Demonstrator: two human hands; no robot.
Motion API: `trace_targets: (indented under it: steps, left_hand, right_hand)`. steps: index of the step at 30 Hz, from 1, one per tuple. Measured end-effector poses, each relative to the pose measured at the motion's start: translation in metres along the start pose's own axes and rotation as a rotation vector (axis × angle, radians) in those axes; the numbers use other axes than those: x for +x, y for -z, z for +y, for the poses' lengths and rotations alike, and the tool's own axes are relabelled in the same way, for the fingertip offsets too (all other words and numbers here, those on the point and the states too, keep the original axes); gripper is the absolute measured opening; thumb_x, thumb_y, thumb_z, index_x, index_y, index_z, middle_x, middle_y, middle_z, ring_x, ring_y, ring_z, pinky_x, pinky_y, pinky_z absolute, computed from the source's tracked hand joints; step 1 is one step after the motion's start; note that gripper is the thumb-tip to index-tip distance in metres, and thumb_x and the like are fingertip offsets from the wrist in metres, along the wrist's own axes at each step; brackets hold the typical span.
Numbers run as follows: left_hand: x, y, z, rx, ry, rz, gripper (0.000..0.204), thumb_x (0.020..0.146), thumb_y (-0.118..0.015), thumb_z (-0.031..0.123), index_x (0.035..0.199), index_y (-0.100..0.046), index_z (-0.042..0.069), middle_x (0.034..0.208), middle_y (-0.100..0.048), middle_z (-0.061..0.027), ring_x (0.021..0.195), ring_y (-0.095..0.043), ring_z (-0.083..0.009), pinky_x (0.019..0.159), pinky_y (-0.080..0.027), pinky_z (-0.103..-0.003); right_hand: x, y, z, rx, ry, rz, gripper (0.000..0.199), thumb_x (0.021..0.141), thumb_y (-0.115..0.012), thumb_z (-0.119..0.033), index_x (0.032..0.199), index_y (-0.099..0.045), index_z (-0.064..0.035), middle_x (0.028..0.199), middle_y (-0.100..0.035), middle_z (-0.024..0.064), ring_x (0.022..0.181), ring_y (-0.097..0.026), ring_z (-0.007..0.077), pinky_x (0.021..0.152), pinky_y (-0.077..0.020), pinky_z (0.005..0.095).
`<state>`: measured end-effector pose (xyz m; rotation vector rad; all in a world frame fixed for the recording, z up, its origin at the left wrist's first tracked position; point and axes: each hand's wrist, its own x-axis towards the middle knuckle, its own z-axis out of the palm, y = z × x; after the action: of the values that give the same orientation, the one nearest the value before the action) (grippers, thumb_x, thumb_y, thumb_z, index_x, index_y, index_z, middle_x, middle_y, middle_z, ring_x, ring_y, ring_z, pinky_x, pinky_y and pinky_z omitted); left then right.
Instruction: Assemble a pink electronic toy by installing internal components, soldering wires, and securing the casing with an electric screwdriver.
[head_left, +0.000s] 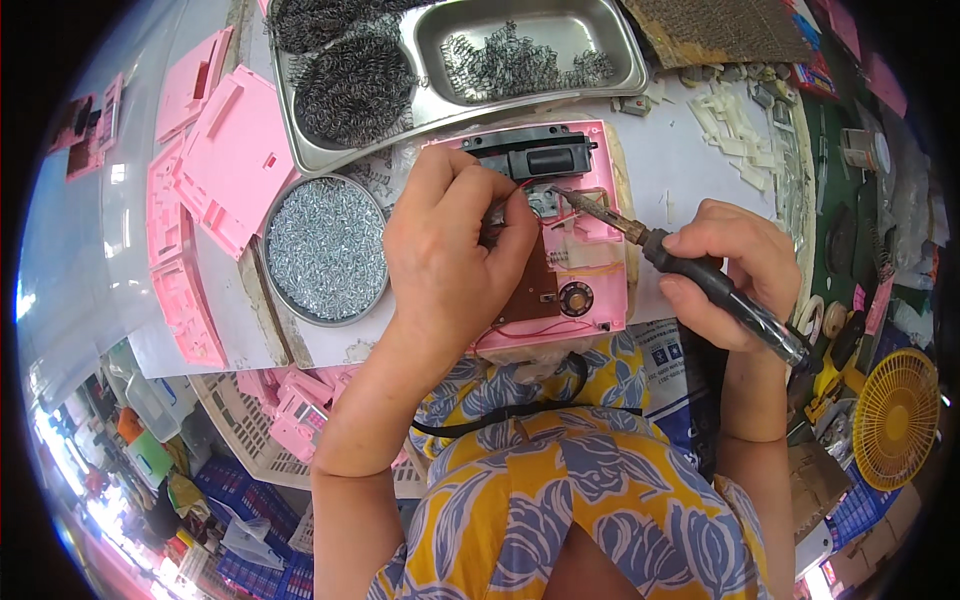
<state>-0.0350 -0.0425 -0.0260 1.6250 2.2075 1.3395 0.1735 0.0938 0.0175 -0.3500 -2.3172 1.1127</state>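
Observation:
A soldering iron [715,285] with a black handle is gripped in my right hand [745,265]. Its tip slants down to a small metal part [543,200] inside an open pink plastic housing [612,290]. My left hand [450,225] hovers over the housing's left side, thumb and fingers pinched together; what lies between them is hidden. A red wire [527,184] shows just beside those fingertips. Also inside the housing are a black plastic unit [545,160], a brown board [530,300] partly under my left hand, and a round black part [576,298].
A metal tray [435,110] of dark springs stands beyond the housing. Left of my left hand is a round tin [325,250] full of small screws, beside stacked pink panels [235,160]. White plastic pieces [735,130] lie right. A basket [245,430] and yellow fan [897,420] sit lower.

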Motion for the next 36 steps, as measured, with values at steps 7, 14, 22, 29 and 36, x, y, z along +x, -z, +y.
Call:
trace_targets:
  steps: [7,14,22,29,36]
  left_hand:
    - [-0.001,-0.001,0.000,0.000,0.004,0.004,0.013,0.076,-0.079,0.003,0.079,-0.065,0.004,0.082,-0.055,-0.0077,0.061,-0.056,-0.0225,0.052,-0.046,-0.034]
    - [0.000,0.000,0.001,-0.004,0.004,-0.001,0.014,0.076,-0.079,0.003,0.079,-0.066,0.005,0.083,-0.056,-0.0074,0.062,-0.057,-0.0226,0.053,-0.047,-0.035]
    - [-0.001,-0.002,0.000,0.014,0.019,-0.001,0.014,0.074,-0.079,0.003,0.078,-0.066,0.006,0.083,-0.056,-0.0074,0.065,-0.059,-0.0249,0.056,-0.047,-0.036]
    - [-0.003,-0.005,-0.002,0.028,-0.011,0.015,0.016,0.073,-0.079,0.003,0.078,-0.064,0.006,0.083,-0.056,-0.0074,0.066,-0.059,-0.0256,0.057,-0.047,-0.037]
    - [-0.002,-0.005,-0.001,0.035,-0.009,0.025,0.015,0.074,-0.078,0.002,0.078,-0.064,0.006,0.082,-0.056,-0.0076,0.065,-0.058,-0.0255,0.056,-0.047,-0.037]
  right_hand:
    - [0.010,0.001,0.002,-0.025,0.001,-0.079,0.026,0.074,-0.081,-0.009,0.096,-0.070,-0.0051,0.074,-0.067,0.0055,0.058,-0.062,0.0183,0.052,-0.0457,0.0280]
    - [0.016,-0.003,-0.002,-0.024,-0.058,-0.094,0.023,0.075,-0.080,-0.007,0.095,-0.070,-0.0044,0.077,-0.068,0.0069,0.060,-0.064,0.0185,0.054,-0.0479,0.0276]
    - [0.016,-0.005,0.001,-0.021,-0.040,-0.070,0.023,0.075,-0.080,-0.007,0.097,-0.071,-0.0042,0.077,-0.069,0.0066,0.061,-0.065,0.0174,0.055,-0.0486,0.0262]
    - [0.014,-0.006,0.002,-0.043,-0.030,-0.046,0.024,0.076,-0.082,-0.009,0.097,-0.072,-0.0041,0.076,-0.069,0.0060,0.060,-0.064,0.0167,0.055,-0.0480,0.0268]
    - [0.013,-0.008,0.000,-0.065,-0.006,-0.025,0.023,0.076,-0.082,-0.010,0.097,-0.072,-0.0044,0.076,-0.068,0.0058,0.059,-0.063,0.0171,0.054,-0.0468,0.0269]
